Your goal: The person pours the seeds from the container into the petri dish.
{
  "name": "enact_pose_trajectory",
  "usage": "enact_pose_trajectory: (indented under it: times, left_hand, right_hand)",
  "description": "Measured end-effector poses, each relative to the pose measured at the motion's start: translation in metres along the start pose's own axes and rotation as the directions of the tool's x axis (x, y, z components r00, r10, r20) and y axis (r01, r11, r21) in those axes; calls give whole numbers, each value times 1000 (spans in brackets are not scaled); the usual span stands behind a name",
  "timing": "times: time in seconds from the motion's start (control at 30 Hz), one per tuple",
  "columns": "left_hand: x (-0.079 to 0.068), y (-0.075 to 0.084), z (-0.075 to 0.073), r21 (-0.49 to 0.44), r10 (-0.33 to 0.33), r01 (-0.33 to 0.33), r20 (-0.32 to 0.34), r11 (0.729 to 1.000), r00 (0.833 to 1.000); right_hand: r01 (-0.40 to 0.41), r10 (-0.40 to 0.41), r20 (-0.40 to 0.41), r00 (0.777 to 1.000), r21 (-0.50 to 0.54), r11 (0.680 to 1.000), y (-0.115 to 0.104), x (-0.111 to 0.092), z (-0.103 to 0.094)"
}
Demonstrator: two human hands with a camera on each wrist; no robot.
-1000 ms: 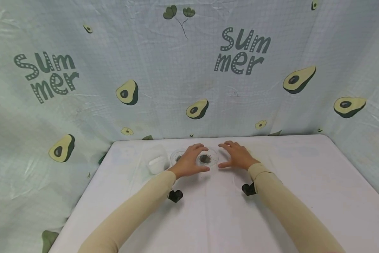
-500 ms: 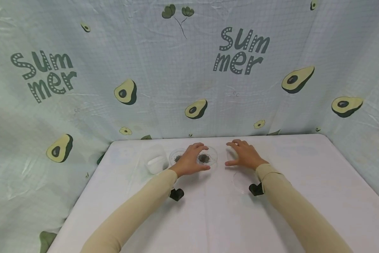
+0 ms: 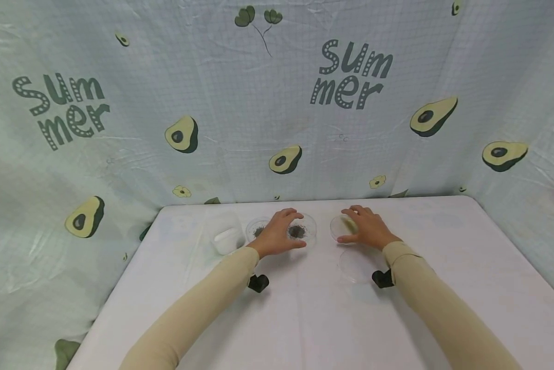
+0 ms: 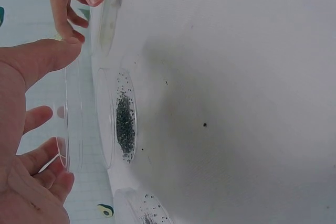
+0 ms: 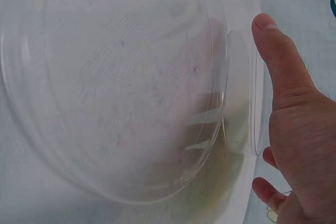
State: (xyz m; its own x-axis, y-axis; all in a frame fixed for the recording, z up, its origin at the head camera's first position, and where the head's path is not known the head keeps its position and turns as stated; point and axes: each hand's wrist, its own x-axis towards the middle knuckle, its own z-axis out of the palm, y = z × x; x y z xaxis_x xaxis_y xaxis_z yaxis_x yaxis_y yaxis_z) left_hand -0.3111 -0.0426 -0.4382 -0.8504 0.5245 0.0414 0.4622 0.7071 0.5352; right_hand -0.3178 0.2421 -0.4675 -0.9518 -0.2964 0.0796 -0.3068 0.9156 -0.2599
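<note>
My left hand (image 3: 279, 236) pinches a clear petri dish lid (image 4: 74, 129) by its edge, thumb on one side and fingers on the other. Apart from that lid stands a clear petri dish with a heap of dark grains (image 4: 125, 124). Left of it, another petri dish with dark grains (image 3: 258, 232) is partly covered by the left hand. My right hand (image 3: 367, 228) is spread beside a third clear dish (image 5: 240, 87), thumb near its rim; whether they touch is unclear. A greenish-yellow tint shows around this dish. Another clear round lid (image 5: 115, 93) lies in front.
A whitish, partly see-through container (image 3: 229, 240) stands left of the dishes. A few loose dark specks (image 4: 205, 125) lie on the white table (image 3: 300, 318). Behind the table hangs a cloth (image 3: 240, 118) printed with avocados. Black wrist cameras hang beneath both sleeves.
My right hand has moved to the right, away from the left hand, uncovering more of the right-hand dish and the clear lid in front. The left hand stays nearly in place.
</note>
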Motion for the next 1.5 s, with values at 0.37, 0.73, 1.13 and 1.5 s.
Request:
enact_pose_trajectory:
  times: [0.37,0.73,1.13,1.5]
  left_hand:
    - [2,-1,2,-4,2,-2,9,1000,1000]
    - [5,-2,5,0,-8,8,14,1000,1000]
    - [9,1,5,10,-40,40,13,999,999]
    - [13,0,7,14,-8,8,15,1000,1000]
  right_hand:
    - [-32,32,16,999,3,999,10,-4,3]
    - [-47,47,30,998,12,999,16,-9,2]
    - [-27,26,22,999,50,998,21,-12,4]
    - [-43,42,39,998,37,998,19,-15,4]
